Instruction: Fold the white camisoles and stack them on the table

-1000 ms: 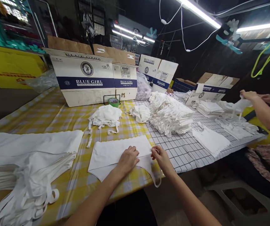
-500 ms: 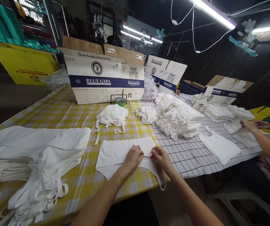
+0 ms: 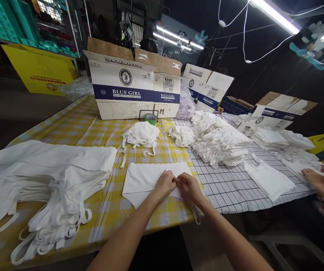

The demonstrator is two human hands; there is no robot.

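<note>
A white camisole (image 3: 142, 180) lies flat on the table before me, its scalloped edge pointing away. Over its middle, my left hand (image 3: 165, 183) and my right hand (image 3: 188, 187) meet fingertip to fingertip. Both are closed in a pinch on a thin white strap, which the fingers now mostly hide. A strap loop (image 3: 197, 216) hangs past the table's front edge below my right wrist. To the left sits a thick stack of white camisoles (image 3: 74, 162), with straps trailing toward me. Beyond the work lies a small heap of white straps (image 3: 142, 133).
A green tape roll (image 3: 150, 119) stands before a large Blue Girl carton (image 3: 125, 109). A smaller white bundle (image 3: 181, 135) and a tall garment pile (image 3: 220, 141) are right of centre. Farther right, a flat camisole (image 3: 269, 178) lies near a co-worker's hands (image 3: 316, 177).
My two hands have come together, closing the gap where the thin strap showed between them. The view has shifted slightly left. The co-worker's hands have come lower and nearer the table's edge.
</note>
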